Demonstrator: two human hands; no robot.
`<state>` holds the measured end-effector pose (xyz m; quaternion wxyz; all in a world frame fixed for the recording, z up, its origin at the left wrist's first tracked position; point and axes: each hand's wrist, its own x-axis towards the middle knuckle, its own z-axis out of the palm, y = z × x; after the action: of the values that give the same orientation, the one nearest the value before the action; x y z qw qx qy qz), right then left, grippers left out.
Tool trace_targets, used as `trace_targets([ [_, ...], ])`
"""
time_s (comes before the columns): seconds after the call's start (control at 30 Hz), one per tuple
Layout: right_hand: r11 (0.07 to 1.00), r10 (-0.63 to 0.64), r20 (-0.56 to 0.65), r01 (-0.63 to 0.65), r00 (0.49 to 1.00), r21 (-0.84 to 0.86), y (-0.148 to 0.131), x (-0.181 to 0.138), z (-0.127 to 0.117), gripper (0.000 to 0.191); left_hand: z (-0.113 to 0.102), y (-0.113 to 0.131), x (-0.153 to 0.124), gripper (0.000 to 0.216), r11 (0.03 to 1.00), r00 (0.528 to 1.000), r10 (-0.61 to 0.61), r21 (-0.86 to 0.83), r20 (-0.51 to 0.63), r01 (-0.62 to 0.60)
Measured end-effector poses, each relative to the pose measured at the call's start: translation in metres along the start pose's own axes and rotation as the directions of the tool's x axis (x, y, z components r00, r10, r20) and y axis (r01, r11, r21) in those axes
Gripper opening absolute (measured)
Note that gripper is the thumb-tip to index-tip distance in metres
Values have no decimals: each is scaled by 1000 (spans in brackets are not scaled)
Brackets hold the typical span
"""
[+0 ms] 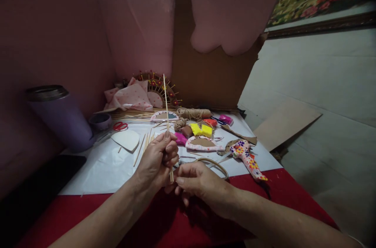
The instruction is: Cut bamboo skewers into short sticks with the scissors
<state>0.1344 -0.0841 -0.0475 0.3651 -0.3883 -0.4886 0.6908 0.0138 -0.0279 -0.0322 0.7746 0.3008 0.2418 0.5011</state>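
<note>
My left hand (160,158) is closed around thin wooden skewers (166,101). One skewer's pointed tip rises well above the fist, and blunt ends show below it. Close beside those lower ends is my right hand (202,185), fingers curled and thumb near the forefinger; what it pinches, if anything, I cannot make out. Scissors (219,166) lie partly hidden behind the right hand. Just past my hands are a fabric-edged cardboard piece (202,144), yellow packets (202,130) and a magenta packet (180,138). More loose skewers (141,148) rest left of my left hand.
A purple tumbler (63,119), red-handled scissors (120,126) and a white cut-out (126,139) are on the left. Twine (194,113) and pink cloth (132,95) sit at the back before a cardboard panel (211,79). A flowered fabric piece (248,160) lies right.
</note>
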Motion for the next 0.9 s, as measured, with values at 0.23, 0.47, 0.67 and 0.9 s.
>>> trace_targets([
  [0.23,994,9,25,-12,1000,106,6,3,-6,33,1,-1,-1,16,1000,1000,-25,3,8,25],
  [0.47,996,14,2,-14,1000,93,11,5,-5,36,1,-3,0,15,1000,1000,-25,5,19,25],
  [0.67,999,36,-40,-36,999,-6,6,4,-3,34,2,-6,-3,18,999,999,28,41,29,-30],
  [0.9,879,-169,-189,62,967,-472,7,2,0,17,6,-8,-7,20,984,996,81,157,49,-88],
])
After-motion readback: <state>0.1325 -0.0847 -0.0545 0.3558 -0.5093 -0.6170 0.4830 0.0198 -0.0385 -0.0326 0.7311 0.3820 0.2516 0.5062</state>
